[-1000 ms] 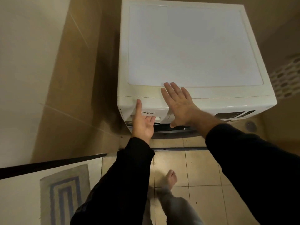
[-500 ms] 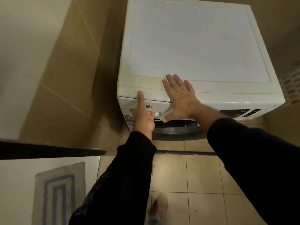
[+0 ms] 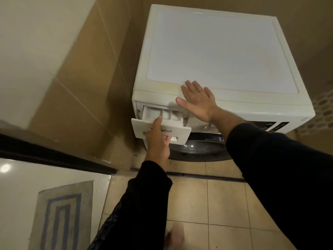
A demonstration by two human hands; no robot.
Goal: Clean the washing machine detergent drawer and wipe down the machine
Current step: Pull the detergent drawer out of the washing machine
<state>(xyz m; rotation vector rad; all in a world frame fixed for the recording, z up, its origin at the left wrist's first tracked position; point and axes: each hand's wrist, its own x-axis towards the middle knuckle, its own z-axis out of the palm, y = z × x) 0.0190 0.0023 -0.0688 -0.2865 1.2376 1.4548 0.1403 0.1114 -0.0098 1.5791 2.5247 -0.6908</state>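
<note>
A white front-loading washing machine (image 3: 221, 51) stands in a tiled corner. Its detergent drawer (image 3: 178, 131) at the front's upper left is partly pulled out, showing white compartments (image 3: 153, 112) inside. My left hand (image 3: 158, 139) grips the drawer's front panel, thumb on top and fingers hooked into the handle recess underneath. My right hand (image 3: 198, 100) lies flat with straight fingers on the machine's front top edge, just right of the drawer. The round door (image 3: 198, 147) shows dark below the drawer.
A tiled wall (image 3: 86, 78) runs close along the machine's left side. A dark-edged threshold (image 3: 57, 157) and a grey-blue mat (image 3: 61, 213) lie at lower left. Beige floor tiles (image 3: 225, 204) spread in front. A honeycomb-patterned basket (image 3: 322, 109) sits at right.
My left hand has pulled the detergent drawer out from its closed position. My right hand stays flat on the machine's top edge. The camera has shifted slightly.
</note>
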